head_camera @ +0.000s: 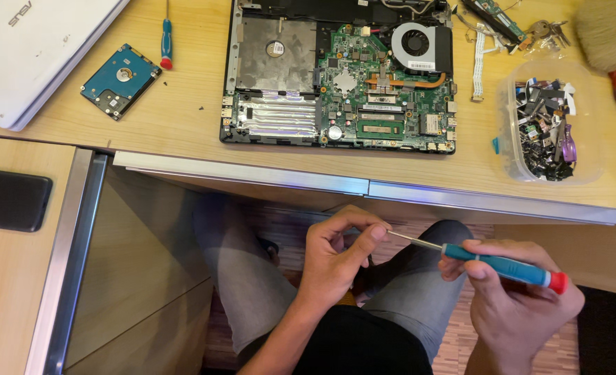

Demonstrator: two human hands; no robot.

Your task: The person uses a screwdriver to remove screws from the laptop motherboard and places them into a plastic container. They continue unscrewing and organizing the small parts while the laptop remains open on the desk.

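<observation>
Spreading across a light wooden desk [183, 118], an opened laptop [339, 73] lies with its green board and round fan bared. A hard drive [120, 81] and a second small screwdriver [166, 42] lie to its left, beside a closed white laptop [37, 48] cut off by the frame's corner. A clear tub [554, 125] of small dark parts stands to the right, with a brush [610, 42] near it, partly out of frame. A black phone [9, 200] rests on a lower side surface at far left. A metal strip runs along the desk's front edge; patterned wood flooring shows below.

Under that edge, a person sits with knees in grey trousers. The right hand [519, 295] is wrapped around the blue handle of a screwdriver [492, 262] with a red cap, its thin shaft pointing left. The left hand [339, 257] is loosely curled, thumb and forefinger pinched at the shaft's tip; whether something small sits between them is too tiny to make out. Both hands hover over the lap, well apart from the laptop above.
</observation>
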